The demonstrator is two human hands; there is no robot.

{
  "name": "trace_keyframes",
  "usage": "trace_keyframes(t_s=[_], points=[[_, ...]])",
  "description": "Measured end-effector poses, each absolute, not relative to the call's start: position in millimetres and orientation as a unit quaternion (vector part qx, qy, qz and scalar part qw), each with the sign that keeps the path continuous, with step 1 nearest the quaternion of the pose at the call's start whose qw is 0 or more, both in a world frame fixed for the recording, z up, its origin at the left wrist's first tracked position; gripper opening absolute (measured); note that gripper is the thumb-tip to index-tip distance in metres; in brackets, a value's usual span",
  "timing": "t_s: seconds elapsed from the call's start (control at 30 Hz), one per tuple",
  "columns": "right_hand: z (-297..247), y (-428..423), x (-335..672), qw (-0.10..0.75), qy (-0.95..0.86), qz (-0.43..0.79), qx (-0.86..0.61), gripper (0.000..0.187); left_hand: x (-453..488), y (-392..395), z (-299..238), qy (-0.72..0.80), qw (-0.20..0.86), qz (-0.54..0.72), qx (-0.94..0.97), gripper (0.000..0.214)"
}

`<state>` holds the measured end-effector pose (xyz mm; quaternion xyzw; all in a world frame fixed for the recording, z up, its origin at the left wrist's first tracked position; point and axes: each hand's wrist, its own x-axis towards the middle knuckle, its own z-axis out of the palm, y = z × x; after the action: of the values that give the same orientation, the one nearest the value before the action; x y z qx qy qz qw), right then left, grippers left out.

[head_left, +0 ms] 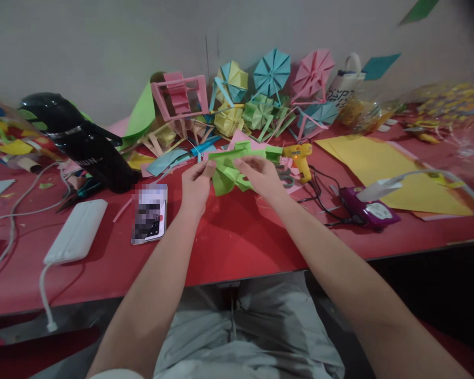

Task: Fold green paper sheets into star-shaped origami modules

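Note:
Between my two hands is a folded green paper piece (224, 178), held just above the red table (237, 242). My left hand (197, 181) pinches its left edge between thumb and fingers. On the other side my right hand (258, 173) grips its upper right part, with the fingertips partly hidden by the paper. A yellow glue gun (300, 158) lies right of my right hand. Scissors with dark handles (287, 180) are partly visible beside it. Pink and green paper scraps lie behind the held piece.
Folded paper wheels on stands, such as a blue one (272, 76) and a pink one (313, 76), line the wall. A black bottle (87, 147), phone (150, 213) and white power bank (77, 231) stand left. Right are a purple power strip (369, 208) and yellow paper sheets (363, 158).

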<state>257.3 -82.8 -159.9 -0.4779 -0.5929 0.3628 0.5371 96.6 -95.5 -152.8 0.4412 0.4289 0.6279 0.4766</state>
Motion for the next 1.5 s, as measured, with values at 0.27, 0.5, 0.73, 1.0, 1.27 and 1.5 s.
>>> trace_keyframes(t_s=[0.27,0.5,0.73,1.0,1.27,1.5], points=[[-156.0,-91.8,254.9,0.463,-0.594,0.508,-0.417,0.046,96.6,-93.9,-151.5,0.417,0.524,0.617,0.414,0.027],[-154.6,-87.9,264.4,0.430,-0.646,0.445,-0.447,0.046,93.4,-93.7,-146.5,0.426,0.546,0.625,0.360,0.023],[-152.5,-86.9,266.3,0.412,-0.637,0.486,-0.434,0.052,89.1,-92.2,-146.4,0.424,0.575,0.617,0.331,0.024],[-149.7,-89.9,265.3,0.445,-0.565,0.529,-0.451,0.049,92.1,-92.6,-148.8,0.412,0.548,0.630,0.364,0.022],[-150.9,-85.6,270.2,0.419,-0.607,0.506,-0.447,0.045,89.3,-92.0,-146.2,0.412,0.558,0.632,0.346,0.017],[-144.1,-87.5,274.7,0.390,-0.685,0.464,-0.403,0.050,87.0,-90.5,-147.5,0.431,0.587,0.603,0.326,0.022]])
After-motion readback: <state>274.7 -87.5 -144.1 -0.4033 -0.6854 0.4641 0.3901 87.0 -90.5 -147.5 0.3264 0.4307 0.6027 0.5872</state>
